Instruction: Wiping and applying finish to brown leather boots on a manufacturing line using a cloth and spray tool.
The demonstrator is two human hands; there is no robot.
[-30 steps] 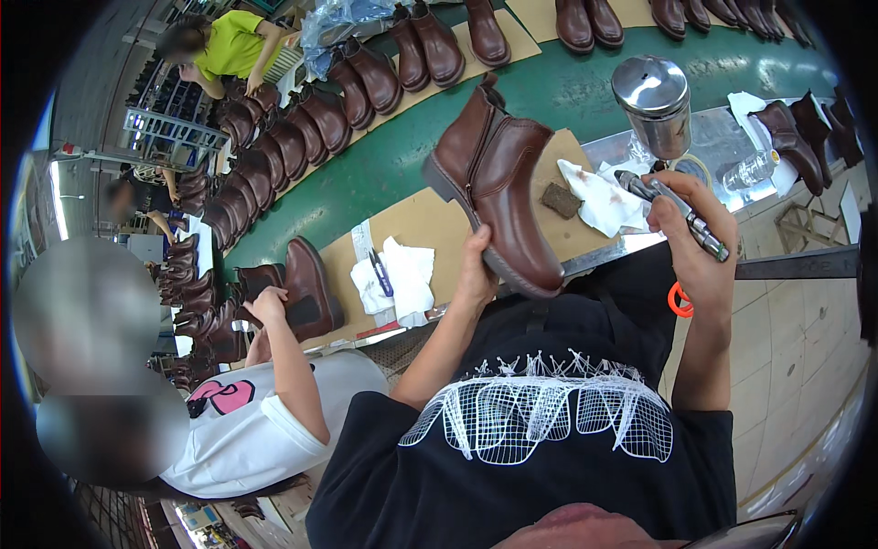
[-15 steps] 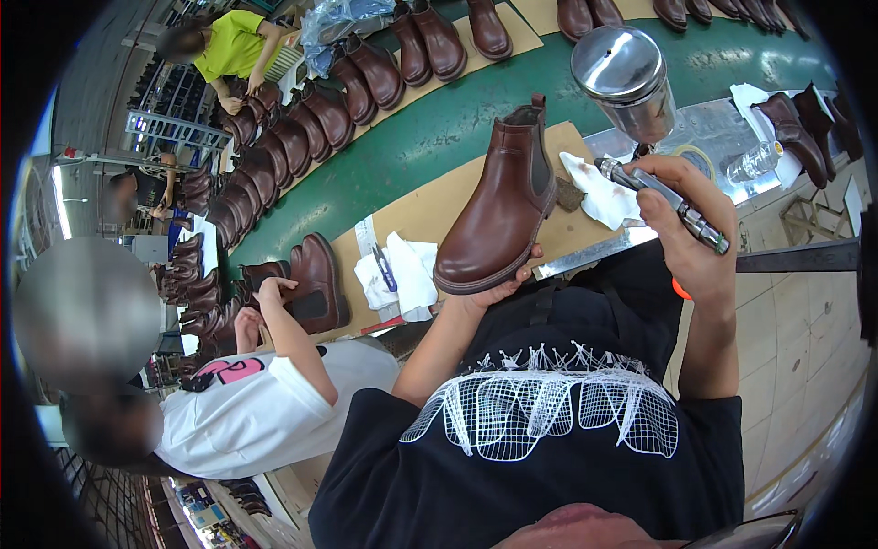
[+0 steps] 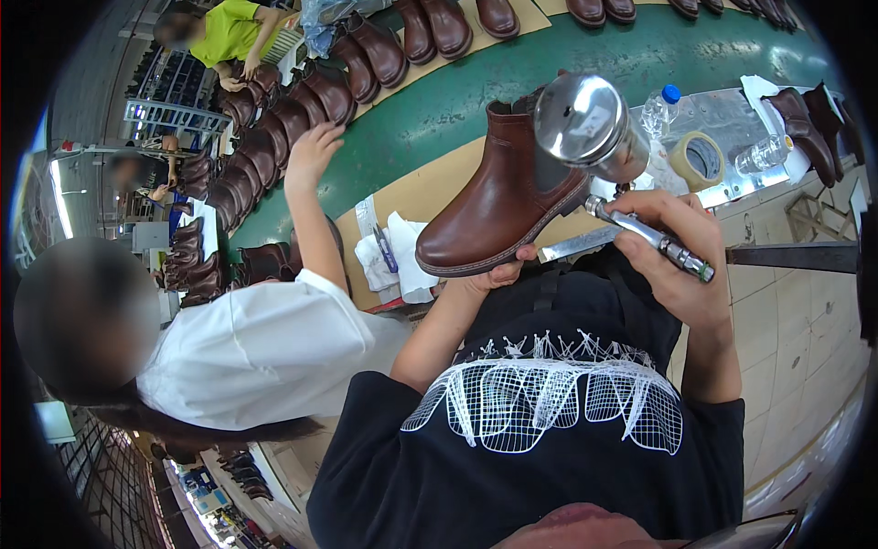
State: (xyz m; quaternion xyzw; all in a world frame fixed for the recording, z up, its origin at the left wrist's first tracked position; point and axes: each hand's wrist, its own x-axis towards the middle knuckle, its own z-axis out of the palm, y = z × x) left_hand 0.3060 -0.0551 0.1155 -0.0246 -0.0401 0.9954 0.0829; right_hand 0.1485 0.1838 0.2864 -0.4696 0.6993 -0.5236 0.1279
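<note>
My left hand (image 3: 497, 274) grips a brown leather ankle boot (image 3: 498, 197) under its sole, toe pointing left and shaft up. The boot has a dark elastic side panel, partly covered by the metal cup of a spray gun. My right hand (image 3: 672, 252) is closed around that spray gun (image 3: 654, 233); its round silver cup (image 3: 585, 119) stands on top. The gun's front end is close to the boot's heel side; whether they touch I cannot tell. White cloths (image 3: 412, 247) and a small blue-handled cutter (image 3: 386, 252) lie on brown cardboard left of the boot.
Rows of brown boots (image 3: 261, 151) line the green table (image 3: 412, 119). To the right are a roll of tape (image 3: 697, 161), a clear bottle with a blue cap (image 3: 660, 110), another clear bottle (image 3: 764, 154) and more boots (image 3: 805, 133). A co-worker in a white shirt (image 3: 265, 352) is close on my left.
The spray gun has moved left, its cup now overlapping the boot. The boot has shifted slightly left and tilted. The co-worker's arm has lifted from the boots toward the far row.
</note>
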